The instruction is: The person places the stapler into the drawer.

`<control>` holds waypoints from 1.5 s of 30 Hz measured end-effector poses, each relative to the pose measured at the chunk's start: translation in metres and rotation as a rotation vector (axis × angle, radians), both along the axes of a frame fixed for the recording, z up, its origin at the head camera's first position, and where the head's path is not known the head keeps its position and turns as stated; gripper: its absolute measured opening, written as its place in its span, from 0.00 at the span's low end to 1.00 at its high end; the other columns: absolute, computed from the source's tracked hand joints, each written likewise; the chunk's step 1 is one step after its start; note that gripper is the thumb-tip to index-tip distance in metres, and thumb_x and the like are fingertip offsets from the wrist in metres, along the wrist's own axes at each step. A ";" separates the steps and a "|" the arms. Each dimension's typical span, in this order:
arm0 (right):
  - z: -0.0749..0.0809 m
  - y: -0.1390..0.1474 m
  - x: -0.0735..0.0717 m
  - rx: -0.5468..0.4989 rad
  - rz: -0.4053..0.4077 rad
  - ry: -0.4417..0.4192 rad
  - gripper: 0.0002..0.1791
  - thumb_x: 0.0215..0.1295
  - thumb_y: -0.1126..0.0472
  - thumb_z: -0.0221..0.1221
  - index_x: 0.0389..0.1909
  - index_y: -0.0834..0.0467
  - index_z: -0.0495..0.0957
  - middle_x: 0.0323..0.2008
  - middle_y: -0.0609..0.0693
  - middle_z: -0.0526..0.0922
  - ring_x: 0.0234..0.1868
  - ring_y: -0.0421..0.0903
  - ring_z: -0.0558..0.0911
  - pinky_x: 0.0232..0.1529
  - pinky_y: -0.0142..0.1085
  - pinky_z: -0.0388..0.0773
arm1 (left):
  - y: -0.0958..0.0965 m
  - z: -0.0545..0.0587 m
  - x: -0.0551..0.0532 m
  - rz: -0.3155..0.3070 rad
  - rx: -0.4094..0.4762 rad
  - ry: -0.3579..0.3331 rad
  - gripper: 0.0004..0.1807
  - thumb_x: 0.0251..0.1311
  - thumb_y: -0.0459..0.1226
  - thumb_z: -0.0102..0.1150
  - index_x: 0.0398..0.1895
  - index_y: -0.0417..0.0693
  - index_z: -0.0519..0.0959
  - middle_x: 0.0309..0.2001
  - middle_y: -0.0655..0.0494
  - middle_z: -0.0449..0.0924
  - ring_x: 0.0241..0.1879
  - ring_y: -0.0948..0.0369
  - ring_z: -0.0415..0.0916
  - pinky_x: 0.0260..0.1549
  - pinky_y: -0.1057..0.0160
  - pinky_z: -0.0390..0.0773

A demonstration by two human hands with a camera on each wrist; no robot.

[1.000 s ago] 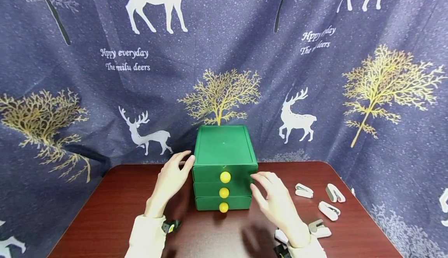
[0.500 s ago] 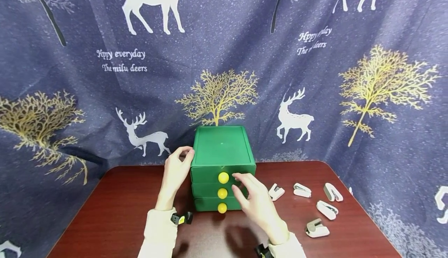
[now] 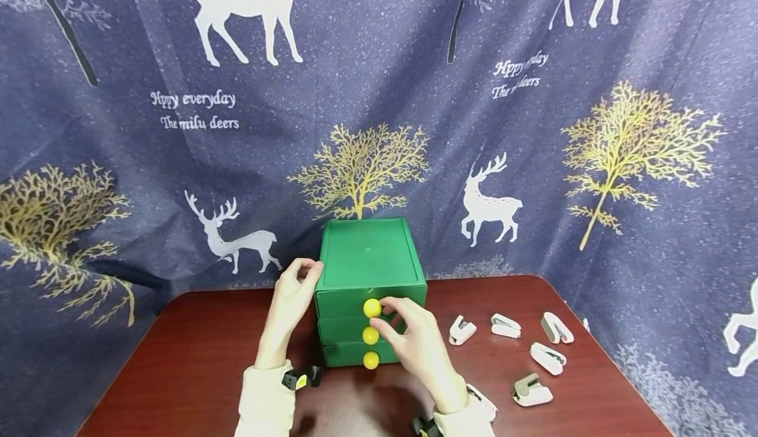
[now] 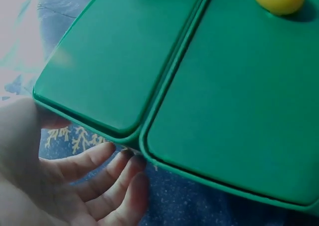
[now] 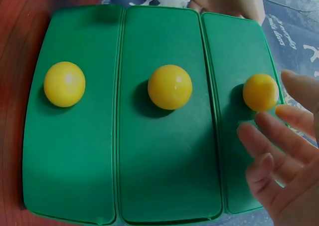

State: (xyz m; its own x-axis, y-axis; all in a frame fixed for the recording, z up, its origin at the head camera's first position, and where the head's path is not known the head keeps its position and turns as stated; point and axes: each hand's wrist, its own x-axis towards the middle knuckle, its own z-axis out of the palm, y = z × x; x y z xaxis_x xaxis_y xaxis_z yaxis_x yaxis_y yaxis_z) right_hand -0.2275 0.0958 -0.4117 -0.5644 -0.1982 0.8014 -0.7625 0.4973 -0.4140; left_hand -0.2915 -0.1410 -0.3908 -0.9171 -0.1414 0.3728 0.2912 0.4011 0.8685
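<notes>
A small green drawer box [image 3: 370, 253] with three stacked drawers and round yellow knobs stands at the table's middle. At its left side is my left hand [image 3: 294, 295], thumb by the top edge; in the left wrist view its loosely bent fingers [image 4: 124, 186] lie along the side wall. My right hand [image 3: 417, 338] is in front of the drawers, thumb and forefinger spread at the top knob [image 3: 372, 308]. Seen from the right wrist, the fingertips are right beside that knob [image 5: 260, 92], not closed round it. The middle knob [image 5: 169, 87] and bottom knob [image 5: 65, 84] are untouched.
Several small white staplers lie on the reddish-brown table [image 3: 195, 371] to the right, among them one stapler [image 3: 506, 326] towards the back and another stapler [image 3: 531, 391] nearer the front. One stapler [image 3: 482, 403] is partly hidden by the right forearm. A deer-patterned cloth [image 3: 355, 81] hangs behind.
My right hand has moved left from the box's right front edge to the top knob. My left hand has come in against the box's left side. The head view has shifted slightly.
</notes>
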 end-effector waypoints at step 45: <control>-0.015 -0.010 0.018 0.034 -0.111 0.107 0.15 0.55 0.58 0.71 0.42 0.50 0.79 0.29 0.42 0.79 0.26 0.38 0.79 0.26 0.23 0.71 | 0.003 -0.017 -0.006 0.011 0.111 0.080 0.15 0.68 0.48 0.57 0.38 0.45 0.77 0.31 0.53 0.72 0.30 0.58 0.69 0.32 0.64 0.67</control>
